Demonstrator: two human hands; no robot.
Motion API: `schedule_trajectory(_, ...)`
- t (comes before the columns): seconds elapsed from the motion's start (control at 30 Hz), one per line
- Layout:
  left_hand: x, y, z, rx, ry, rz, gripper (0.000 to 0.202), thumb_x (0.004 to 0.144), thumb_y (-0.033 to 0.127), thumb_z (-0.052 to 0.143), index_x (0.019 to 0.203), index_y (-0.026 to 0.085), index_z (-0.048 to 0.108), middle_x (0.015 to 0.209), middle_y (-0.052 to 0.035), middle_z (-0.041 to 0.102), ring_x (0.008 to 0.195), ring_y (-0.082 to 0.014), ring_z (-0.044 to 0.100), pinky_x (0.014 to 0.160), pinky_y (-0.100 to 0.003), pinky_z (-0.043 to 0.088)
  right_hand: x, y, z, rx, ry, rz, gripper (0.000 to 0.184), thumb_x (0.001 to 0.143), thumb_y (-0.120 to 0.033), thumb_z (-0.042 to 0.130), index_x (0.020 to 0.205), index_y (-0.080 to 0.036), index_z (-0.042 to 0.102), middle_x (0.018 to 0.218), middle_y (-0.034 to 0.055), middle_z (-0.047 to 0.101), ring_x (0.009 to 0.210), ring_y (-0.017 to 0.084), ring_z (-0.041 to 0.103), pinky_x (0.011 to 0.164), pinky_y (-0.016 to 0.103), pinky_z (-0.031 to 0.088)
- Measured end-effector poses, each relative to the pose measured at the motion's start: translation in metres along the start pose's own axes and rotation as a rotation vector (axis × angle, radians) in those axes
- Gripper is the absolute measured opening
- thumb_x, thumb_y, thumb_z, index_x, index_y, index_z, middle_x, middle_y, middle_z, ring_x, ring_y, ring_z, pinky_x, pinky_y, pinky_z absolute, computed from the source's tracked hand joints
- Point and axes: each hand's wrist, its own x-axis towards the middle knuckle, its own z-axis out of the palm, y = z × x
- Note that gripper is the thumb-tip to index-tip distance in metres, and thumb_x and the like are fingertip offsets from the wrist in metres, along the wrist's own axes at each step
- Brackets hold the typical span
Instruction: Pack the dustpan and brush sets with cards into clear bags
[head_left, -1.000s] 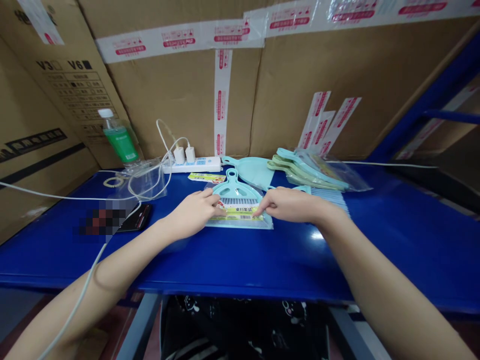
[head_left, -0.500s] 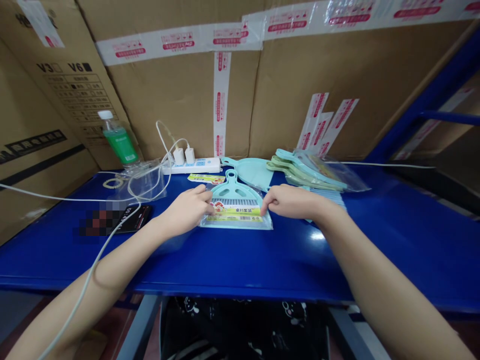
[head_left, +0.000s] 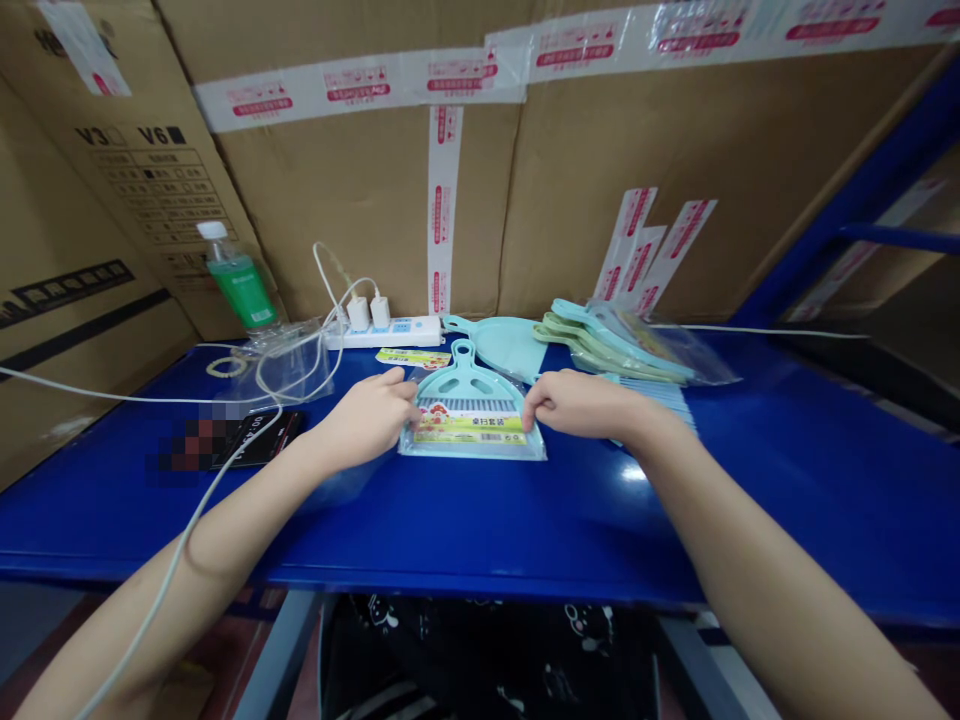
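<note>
A light-blue dustpan and brush set [head_left: 469, 383] lies flat on the blue table in front of me, inside a clear plastic bag. Its yellow label card [head_left: 465, 434] runs across the lower part, below the brush bristles. The fingers of my left hand [head_left: 382, 415] are bent round the left edge of the bagged set; some fingertips are hidden. On the opposite edge, my right hand [head_left: 566, 402] is closed, with thumb and forefinger at the label's right end. The set's handle points away from me.
Behind the set lie a loose blue dustpan [head_left: 502, 345], another label card [head_left: 409, 358], and a pile of green and blue pieces [head_left: 615, 345]. Blue bristles [head_left: 660, 395] show past my right hand. A power strip [head_left: 405, 331], cables, a bottle [head_left: 241, 285] and a phone [head_left: 262, 438] are leftward.
My left hand has drawn slightly left, from over the label's end to the set's edge, showing more of the label. My right hand has barely moved.
</note>
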Motion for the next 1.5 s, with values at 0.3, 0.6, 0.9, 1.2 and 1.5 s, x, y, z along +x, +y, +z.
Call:
schedule_trajectory(0.3, -0.001, 0.008, 0.004, 0.062, 0.016, -0.010, 0.028, 0.077, 0.004, 0.042, 0.071, 0.016, 0.066, 0.070, -0.0056, 0.056, 0.072, -0.0196, 0.047, 0.067, -0.033, 0.043, 0.001, -0.001, 0.003, -0.002, 0.008, -0.058, 0.035, 0.070, -0.008, 0.043, 0.083, -0.019, 0.074, 0.067, 0.0039, 0.066, 0.061, 0.015, 0.055, 0.052, 0.024, 0.033)
schedule_trajectory(0.6, 0.000, 0.024, 0.011, 0.130, 0.071, 0.041, 0.025, 0.084, 0.012, 0.043, 0.100, 0.012, 0.062, 0.085, -0.0087, 0.059, 0.082, -0.0217, 0.053, 0.069, -0.033, 0.041, 0.007, -0.008, 0.011, -0.081, 0.118, -0.257, 0.032, 0.074, -0.008, 0.044, 0.083, -0.018, 0.072, 0.078, 0.0057, 0.071, 0.072, 0.018, 0.060, 0.060, 0.026, 0.036)
schedule_trajectory(0.9, 0.002, 0.028, 0.012, 0.051, -0.008, 0.081, 0.046, 0.087, 0.007, 0.037, 0.126, 0.026, 0.051, 0.090, -0.0053, 0.056, 0.082, -0.0179, 0.055, 0.073, -0.031, 0.038, 0.010, -0.011, 0.020, 0.003, 0.164, -0.470, 0.045, 0.075, -0.006, 0.042, 0.108, -0.020, 0.069, 0.095, 0.0074, 0.072, 0.079, 0.018, 0.063, 0.071, 0.028, 0.043)
schedule_trajectory(1.2, 0.004, 0.030, 0.013, 0.013, 0.007, 0.045, 0.044, 0.085, 0.004, 0.037, 0.119, 0.025, 0.055, 0.091, -0.0050, 0.056, 0.082, -0.0178, 0.057, 0.074, -0.031, 0.040, 0.009, -0.011, 0.018, 0.048, 0.095, -0.458, 0.050, 0.073, -0.002, 0.039, 0.110, -0.019, 0.069, 0.096, 0.0069, 0.073, 0.073, 0.016, 0.063, 0.068, 0.028, 0.043)
schedule_trajectory(1.5, 0.003, 0.029, 0.012, -0.009, 0.002, 0.043, 0.042, 0.084, 0.003, 0.038, 0.116, 0.025, 0.057, 0.091, -0.0050, 0.057, 0.080, -0.0179, 0.057, 0.073, -0.031, 0.040, 0.006, -0.013, 0.014, 0.046, 0.103, -0.447, 0.048, 0.073, -0.002, 0.040, 0.105, -0.018, 0.071, 0.088, 0.0059, 0.073, 0.063, 0.015, 0.058, 0.063, 0.027, 0.041)
